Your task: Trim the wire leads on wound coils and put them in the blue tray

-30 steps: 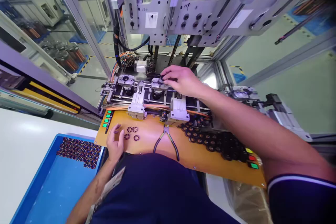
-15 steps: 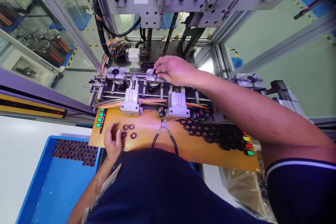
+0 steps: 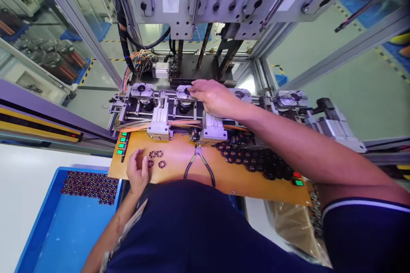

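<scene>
My right hand (image 3: 213, 96) reaches to the second clamp fixture (image 3: 183, 92) from the left. Its fingers are drawn together with the tips at the dark round part in the fixture's centre; anything between them is hidden. My left hand (image 3: 138, 171) rests at the left of the orange panel (image 3: 176, 175), holding nothing, its curved fingers apart from the thumb. Beside its thumb lie several small dark slotted rings (image 3: 162, 164), one partly covered. Between the hands, cutting pliers (image 3: 199, 153) lie with handles spread toward my body.
Many black round parts (image 3: 253, 160) cover the panel's right side. A blue tray (image 3: 64, 230) at left holds rows of rings. Other fixtures (image 3: 141, 90) stand along the machine, with a large metal plate (image 3: 192, 4) overhead. Green buttons (image 3: 120, 145) line the left edge.
My right hand has flattened and its fingers have shifted to the right edge of the fixture, showing more of the dark centre. My left hand has stayed in place. The view has shifted slightly.
</scene>
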